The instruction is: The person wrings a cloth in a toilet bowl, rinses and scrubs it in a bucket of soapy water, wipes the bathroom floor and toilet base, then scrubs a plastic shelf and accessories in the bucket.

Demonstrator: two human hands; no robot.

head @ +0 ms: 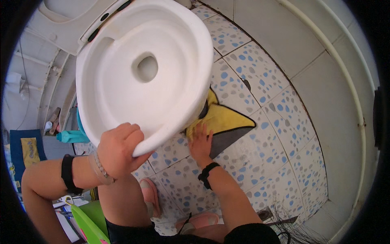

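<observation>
A white ceramic toilet bowl (122,91) fills the upper middle of the head view, its seat and lid (61,27) raised at the upper left. My left hand (120,149) grips the front rim, fingers curled over the inside and thumb underneath. Low on the right of the bowl, my right hand (201,141) holds a yellow and grey cloth (228,119) with black edging against the toilet's base. Part of this cloth is bunched under the bowl, and a loose corner spreads over the floor. The right fingertips are partly lost in its folds.
Speckled floor tiles (274,146) run to the tiled wall (320,91), which carries pale pipes (344,70). A teal bottle (73,136) lies left of the bowl. A green plastic object (88,222) stands beside my leg. Near the lower right is a floor drain (264,214).
</observation>
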